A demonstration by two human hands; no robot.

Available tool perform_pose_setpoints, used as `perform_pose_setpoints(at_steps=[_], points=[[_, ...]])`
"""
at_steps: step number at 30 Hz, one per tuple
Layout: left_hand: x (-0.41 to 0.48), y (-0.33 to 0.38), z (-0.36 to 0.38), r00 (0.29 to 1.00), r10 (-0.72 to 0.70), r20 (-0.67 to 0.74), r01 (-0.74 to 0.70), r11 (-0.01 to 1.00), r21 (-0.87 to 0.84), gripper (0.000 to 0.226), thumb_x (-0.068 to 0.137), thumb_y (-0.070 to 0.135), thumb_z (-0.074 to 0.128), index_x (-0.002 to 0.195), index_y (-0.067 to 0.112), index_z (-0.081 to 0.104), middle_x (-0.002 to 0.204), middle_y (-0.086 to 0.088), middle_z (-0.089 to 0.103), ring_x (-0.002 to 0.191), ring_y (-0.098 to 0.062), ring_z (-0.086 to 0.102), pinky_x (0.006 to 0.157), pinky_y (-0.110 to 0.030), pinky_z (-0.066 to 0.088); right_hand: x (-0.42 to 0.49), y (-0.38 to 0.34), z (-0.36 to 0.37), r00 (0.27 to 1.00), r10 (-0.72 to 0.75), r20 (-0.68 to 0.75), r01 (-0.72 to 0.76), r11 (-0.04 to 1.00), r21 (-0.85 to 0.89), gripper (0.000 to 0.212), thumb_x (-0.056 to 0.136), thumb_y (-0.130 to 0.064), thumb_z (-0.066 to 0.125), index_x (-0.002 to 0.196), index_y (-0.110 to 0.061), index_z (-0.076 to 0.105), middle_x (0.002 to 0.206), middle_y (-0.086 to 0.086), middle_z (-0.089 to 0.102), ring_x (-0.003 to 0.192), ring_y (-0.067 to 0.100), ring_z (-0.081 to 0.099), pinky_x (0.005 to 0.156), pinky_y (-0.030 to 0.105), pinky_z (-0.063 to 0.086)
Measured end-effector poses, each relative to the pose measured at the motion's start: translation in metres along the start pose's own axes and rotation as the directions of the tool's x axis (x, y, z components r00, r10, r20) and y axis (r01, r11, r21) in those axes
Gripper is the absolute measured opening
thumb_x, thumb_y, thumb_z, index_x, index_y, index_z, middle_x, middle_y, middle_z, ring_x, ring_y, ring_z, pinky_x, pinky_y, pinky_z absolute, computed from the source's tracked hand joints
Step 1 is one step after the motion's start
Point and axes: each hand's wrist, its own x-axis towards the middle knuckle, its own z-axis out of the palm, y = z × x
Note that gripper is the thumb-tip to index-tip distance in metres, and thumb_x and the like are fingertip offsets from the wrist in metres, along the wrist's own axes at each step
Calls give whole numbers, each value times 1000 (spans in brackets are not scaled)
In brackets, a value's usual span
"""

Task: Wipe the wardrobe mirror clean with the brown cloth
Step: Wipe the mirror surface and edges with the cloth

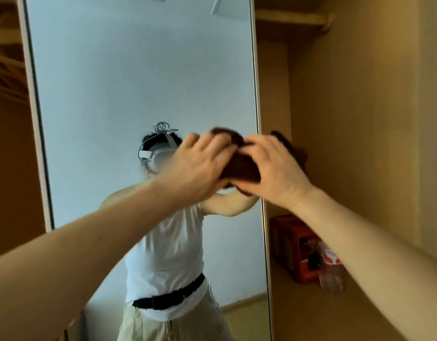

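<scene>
We see both arms raised toward the wardrobe mirror (138,70), which fills the view from 7 o'clock round to 12 o'clock; its pale frame runs down the 3 o'clock edge of the glass. The brown cloth (239,167) sits bunched just to the 3 o'clock side of the middle of the view, in front of that right edge of the mirror; whether it touches the glass we cannot tell, since it is blurred. The left hand (200,163) is at the cloth's 9 o'clock side, its fingers bent over the top of the bundle and gripping it; the right hand (274,171) is at the cloth's 3 o'clock side, fingers and thumb curled round it, with a dark flap of cloth showing beyond the knuckles. In the glass we see the reflection of a person in a white top with a black belt, arms lifted. Past the mirror, toward 3 o'clock, the wardrobe stands open; a wooden rail (291,19) crosses at 1 o'clock; a red box (292,242) sits on the floor at 4 o'clock, with a clear plastic bottle (332,269) just beside it.
</scene>
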Motion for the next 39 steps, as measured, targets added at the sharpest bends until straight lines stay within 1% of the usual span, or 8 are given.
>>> perform_pose_setpoints(at_steps=[3, 7, 12, 16, 25, 30, 35, 39], points=[[19, -11, 4, 996, -85, -13, 85, 996, -7, 55, 86, 44, 50, 122, 4, 58, 117, -17, 58, 94, -35, 54, 76, -43, 37, 22, 10, -4, 998, 55, -22, -55, 998, -2, 60, 74, -41, 73, 117, -3, 57, 123, 17, 53, 111, 33, 50, 98, 43, 41], [-4, 9, 12, 999, -17, -27, 15, 997, -77, 56, 86, 45, 50, 122, 2, 58, 116, -18, 58, 90, -34, 53, 73, -43, 38, -25, -13, 15, 982, 144, -124, -136, 988, 69, 56, 74, -38, 71, 116, -4, 58, 118, 18, 56, 105, 34, 53, 93, 43, 43], [-69, 75, 22, 983, 159, 91, -140, 972, -188, 53, 90, 46, 47, 121, 5, 59, 118, -14, 56, 92, -29, 53, 83, -47, 40, -125, -49, 34, 988, 147, 49, -151, 985, 85, 62, 70, -45, 68, 119, -15, 45, 124, 7, 47, 113, 23, 46, 97, 44, 45], [-66, 75, 24, 969, 240, 67, -222, 954, -203, 49, 92, 47, 49, 116, 6, 61, 116, -11, 59, 92, -26, 53, 83, -42, 38, -125, -37, 27, 984, 11, 178, -9, 1000, -16, 61, 70, -50, 66, 113, -11, 49, 119, 13, 57, 110, 27, 52, 91, 45, 50], [1, 22, 13, 1000, 7, 7, -6, 996, -86, 55, 91, 47, 44, 119, 4, 61, 116, -15, 60, 91, -32, 56, 70, -41, 40, -33, 2, 6, 999, 48, 17, -46, 995, -88, 55, 77, -40, 64, 114, 0, 58, 123, 20, 55, 111, 38, 52, 91, 48, 43], [-47, 61, 16, 990, 110, 92, -97, 986, -138, 57, 88, 49, 53, 123, 5, 59, 118, -15, 58, 93, -32, 54, 77, -43, 45, -103, -35, 27, 988, 134, 83, -132, 991, -32, 64, 70, -42, 68, 120, -8, 46, 126, 17, 51, 117, 30, 43, 98, 45, 41], [-72, 88, 10, 979, 148, 140, -114, 968, -224, 48, 91, 47, 48, 114, 8, 63, 110, -9, 60, 88, -25, 57, 81, -43, 43, -121, -39, 18, 961, -25, 276, 39, 998, -46, 63, 64, -49, 75, 111, -11, 55, 120, 13, 57, 111, 29, 54, 87, 48, 51], [-19, 28, -1, 998, 15, 59, -8, 993, -120, 51, 82, 49, 50, 103, 6, 66, 107, -16, 63, 89, -32, 60, 75, -42, 42, -28, -8, -9, 988, -82, 131, 98, 988, -122, 61, 66, -44, 78, 112, -7, 63, 119, 17, 59, 107, 36, 57, 87, 45, 45]])
